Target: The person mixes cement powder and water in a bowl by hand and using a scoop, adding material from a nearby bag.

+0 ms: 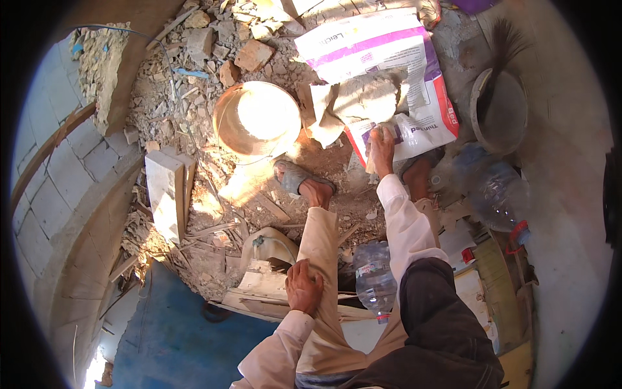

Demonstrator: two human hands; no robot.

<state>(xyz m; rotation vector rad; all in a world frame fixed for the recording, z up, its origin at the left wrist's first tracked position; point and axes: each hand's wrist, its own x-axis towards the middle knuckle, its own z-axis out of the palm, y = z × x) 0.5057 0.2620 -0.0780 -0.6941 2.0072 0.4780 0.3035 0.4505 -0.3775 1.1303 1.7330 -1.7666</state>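
My left hand (pixel 304 287) rests on my left trouser leg near the knee, its fingers loosely bent and apart. My right hand (pixel 381 149) reaches down to the near edge of a white sack (pixel 363 48) with purple and red bands, which lies flat on the ground. Its fingers are closed around something small and tan, too hidden to name. On the sack, just beyond that hand, sits a lump of beige-grey material (pixel 366 97) with a torn, paper-like flap at its left. A round bucket (pixel 223 129) stands left of the sack, sunlit inside.
Rubble and broken brick (pixel 254 56) cover the ground ahead. A white block (pixel 164 188) stands at left. To the right are a round basin (pixel 512 126) holding a dark brush (pixel 506 48) and a large clear bottle (pixel 495 194). Another clear bottle (pixel 374 275) lies by my right leg.
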